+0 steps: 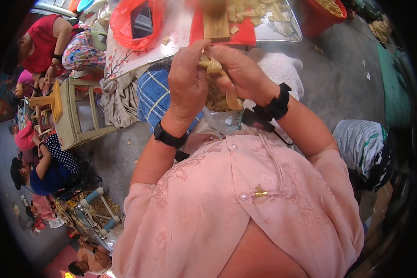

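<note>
Two hands meet in the head view: the left hand [187, 78] and the right hand [242, 69] pinch one pale yellow strip [213, 66], looped between them, its free end hanging below. It seems light, soft and perhaps easy to tear, so one should better hold it gently near the loop. Just beyond, a wooden block [216, 28] over a red tray [197, 28] may limit the room; left lies a blue checked cloth [152, 92]
</note>
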A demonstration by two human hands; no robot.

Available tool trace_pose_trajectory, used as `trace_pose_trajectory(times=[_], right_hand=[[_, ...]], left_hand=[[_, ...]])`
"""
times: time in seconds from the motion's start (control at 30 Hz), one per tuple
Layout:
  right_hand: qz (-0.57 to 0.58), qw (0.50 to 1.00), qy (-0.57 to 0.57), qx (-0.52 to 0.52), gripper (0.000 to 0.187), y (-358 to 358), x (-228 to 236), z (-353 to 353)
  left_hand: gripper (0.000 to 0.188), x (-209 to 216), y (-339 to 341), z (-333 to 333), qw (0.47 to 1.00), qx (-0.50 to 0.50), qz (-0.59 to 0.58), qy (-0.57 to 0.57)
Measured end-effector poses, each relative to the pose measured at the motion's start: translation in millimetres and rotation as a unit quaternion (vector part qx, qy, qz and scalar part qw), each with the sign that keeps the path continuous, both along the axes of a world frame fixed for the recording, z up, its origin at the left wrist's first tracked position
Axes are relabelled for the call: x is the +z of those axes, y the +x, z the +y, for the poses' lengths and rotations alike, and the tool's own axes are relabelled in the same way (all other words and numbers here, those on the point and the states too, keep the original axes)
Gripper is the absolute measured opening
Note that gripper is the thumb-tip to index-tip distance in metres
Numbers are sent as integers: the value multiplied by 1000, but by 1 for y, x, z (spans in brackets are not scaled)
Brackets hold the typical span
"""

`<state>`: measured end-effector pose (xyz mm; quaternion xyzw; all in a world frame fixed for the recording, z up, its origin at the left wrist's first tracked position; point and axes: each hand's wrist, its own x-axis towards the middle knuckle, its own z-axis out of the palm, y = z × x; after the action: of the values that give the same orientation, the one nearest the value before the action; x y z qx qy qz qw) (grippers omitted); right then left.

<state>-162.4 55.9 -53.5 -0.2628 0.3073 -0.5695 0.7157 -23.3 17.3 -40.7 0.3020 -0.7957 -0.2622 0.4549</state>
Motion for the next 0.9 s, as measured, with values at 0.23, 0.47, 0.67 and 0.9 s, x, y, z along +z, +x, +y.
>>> trace_pose_trajectory(times=[0.23,0.47,0.67,0.9], right_hand=[[294,935,-164,-109,30,1,3,11],[476,840,-243,-97,23,-19,27,17],[254,947,-190,-48,25,-16,19,17],[242,962,-90,-87,19,-22,20,9]], left_hand=[[28,-1,-2,-11,994,-42,-55,-80],[17,4,5,-8,888,-191,79,410],[17,-1,4,-12,910,-190,132,344],[21,8,-6,5,933,-120,149,306]])
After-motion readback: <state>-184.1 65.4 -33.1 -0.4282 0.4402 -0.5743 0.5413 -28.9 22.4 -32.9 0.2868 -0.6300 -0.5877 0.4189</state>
